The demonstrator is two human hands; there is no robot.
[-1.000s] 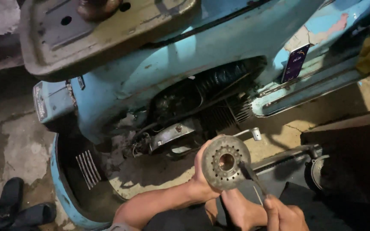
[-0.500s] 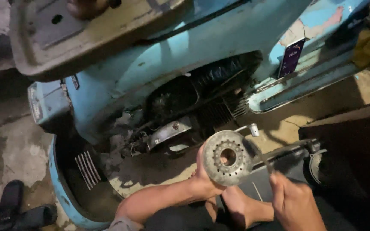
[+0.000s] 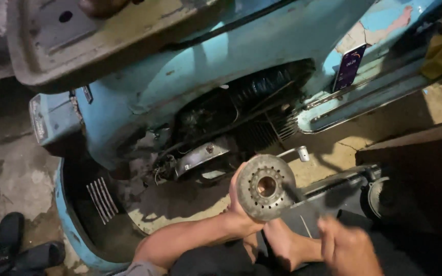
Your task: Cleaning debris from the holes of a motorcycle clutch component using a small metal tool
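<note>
Left hand (image 3: 241, 207) grips round metal disc (image 3: 266, 187); right hand (image 3: 349, 248) blurred, grip unclear, beside blue scooter (image 3: 221, 66).

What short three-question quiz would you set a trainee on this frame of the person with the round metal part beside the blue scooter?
1. True or false: the left hand holds the round metal disc by its edge.
2. What colour is the scooter body?
A. red
B. light blue
C. green
3. Fill in: the disc has a round ____ at its centre.

Key
1. True. The left hand's fingers wrap the disc's left rim, its face turned to the camera.
2. B. The panels are light blue, with paint chipped in places.
3. Hole. The right hand, blurred, is below and to the right of the disc; what it holds cannot be told.
</note>
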